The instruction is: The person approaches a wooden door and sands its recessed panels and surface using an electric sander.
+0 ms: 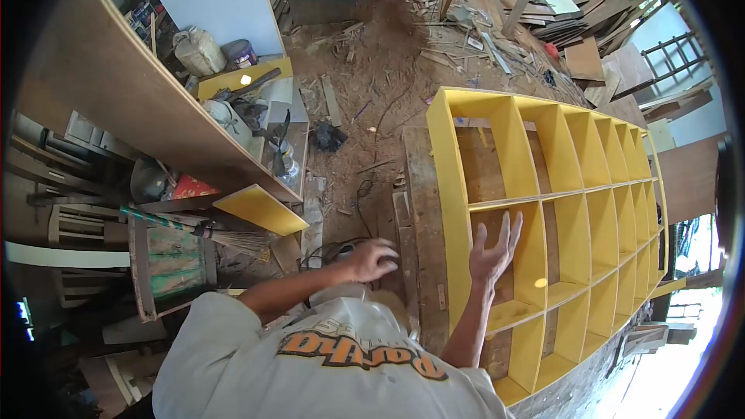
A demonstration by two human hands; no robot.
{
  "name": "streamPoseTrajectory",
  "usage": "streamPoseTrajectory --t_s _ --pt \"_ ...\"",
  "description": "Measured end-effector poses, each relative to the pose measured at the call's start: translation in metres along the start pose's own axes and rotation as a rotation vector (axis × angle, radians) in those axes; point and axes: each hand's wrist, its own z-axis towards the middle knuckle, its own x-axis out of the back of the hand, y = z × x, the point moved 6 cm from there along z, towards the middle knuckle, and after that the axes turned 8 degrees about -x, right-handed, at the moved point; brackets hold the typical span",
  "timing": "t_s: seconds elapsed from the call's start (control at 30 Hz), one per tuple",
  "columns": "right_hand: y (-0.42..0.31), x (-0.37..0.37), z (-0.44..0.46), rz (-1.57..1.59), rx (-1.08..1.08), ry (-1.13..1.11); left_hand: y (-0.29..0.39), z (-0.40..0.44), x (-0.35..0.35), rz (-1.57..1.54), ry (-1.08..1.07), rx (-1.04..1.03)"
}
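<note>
A large yellow shelf unit [450, 209] with several square compartments lies on a worn wooden workbench [423, 178] on the right. My right hand [494, 252] is raised over its near compartments, fingers stretched up and apart, with nothing in it. I cannot tell whether it touches the unit. My left hand [371, 260] hovers in front of my body, left of the bench edge. Its fingers are loosely bent and somewhat apart, and no object shows in them.
On the left, a tall board cabinet [163, 85] holds a dirty jerrycan [199, 52] and a paint tin [240, 54]. A broom [233, 239] lies near a green-painted wooden stool [171, 264]. Wood scraps [473, 39] litter the dirt floor [372, 93]; a cable [361, 202] trails across it.
</note>
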Motion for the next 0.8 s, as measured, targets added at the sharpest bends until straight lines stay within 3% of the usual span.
streamPoseTrajectory --t_s 0.07,0.1,0.13,0.17,0.37,0.4,0.6,0.7,0.8 --pt "-0.009 -0.028 0.009 -0.034 0.082 -0.028 -0.06 -0.034 0.039 0.072 -0.117 0.398" --pt "-0.018 -0.037 0.014 0.004 0.074 -0.08 -0.081 -0.055 0.055 0.154 -0.106 0.572" --pt "-0.027 -0.05 0.02 0.009 0.086 -0.082 -0.132 -0.082 0.069 0.239 0.049 0.564" --pt "-0.036 -0.064 0.026 0.007 0.12 -0.115 -0.136 -0.091 0.099 0.166 0.042 0.742" --pt "-0.079 -0.153 0.087 0.011 0.254 -0.19 -0.23 -0.157 0.16 0.049 0.434 0.906" --pt "-0.089 -0.165 0.098 -0.033 0.288 -0.199 -0.237 -0.161 0.148 0.057 0.359 0.949" --pt "-0.132 -0.276 0.19 -0.036 0.376 -0.202 -0.284 -0.052 0.178 -0.157 0.169 1.013" --pt "-0.16 -0.321 0.24 0.033 0.384 -0.244 -0.327 0.041 0.22 -0.12 0.093 1.017" --pt "-0.185 -0.37 0.301 0.079 0.362 -0.344 -0.303 0.171 0.304 -0.122 0.029 1.047"
